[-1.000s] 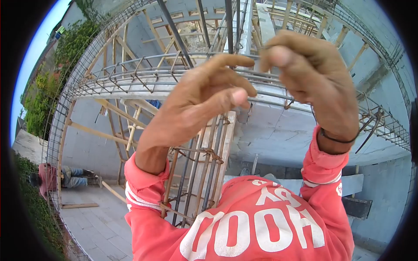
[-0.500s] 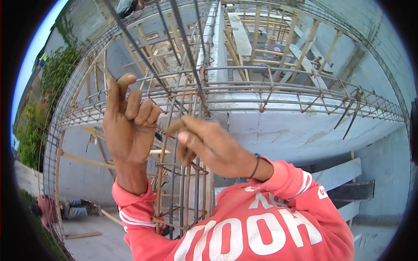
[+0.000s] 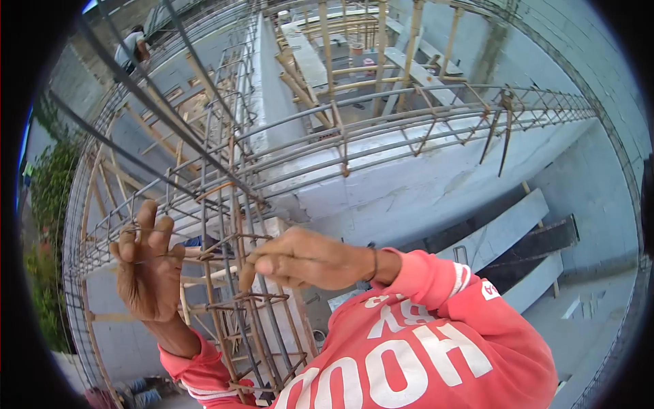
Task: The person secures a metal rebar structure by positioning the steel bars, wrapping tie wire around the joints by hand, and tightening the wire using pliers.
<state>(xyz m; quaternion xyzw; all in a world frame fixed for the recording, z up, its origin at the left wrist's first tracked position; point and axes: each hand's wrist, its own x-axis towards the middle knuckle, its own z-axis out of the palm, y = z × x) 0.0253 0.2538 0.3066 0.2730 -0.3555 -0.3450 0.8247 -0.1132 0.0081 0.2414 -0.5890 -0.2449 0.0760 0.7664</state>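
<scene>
My left hand (image 3: 146, 269) is raised at the left with the palm showing, its fingers half bent and spread apart. A faint thin line crosses near its fingertips; I cannot tell whether it is wire. My right hand (image 3: 310, 260), with a dark band on the wrist, has its fingers pressed together, and what they hold, if anything, is hidden. Its fingertips are over the upright rebar cage (image 3: 262, 320), whose bars carry square stirrups. Long loose-ended steel bars (image 3: 146, 95) slant up to the left from the joint above my hands.
A horizontal rebar cage (image 3: 409, 119) runs right along the top of a pale wall (image 3: 381, 184). Bamboo poles (image 3: 325, 41) and boards (image 3: 422, 75) stand beyond. Planks (image 3: 507, 225) lie below right. Another person (image 3: 131, 51) is at the upper left; another's legs (image 3: 139, 395) show lower left.
The view has swung, so the scene is shifted left and tilted. My left hand has moved left and down, its fingers spreading. My right hand has shifted lower, its fingers closer together.
</scene>
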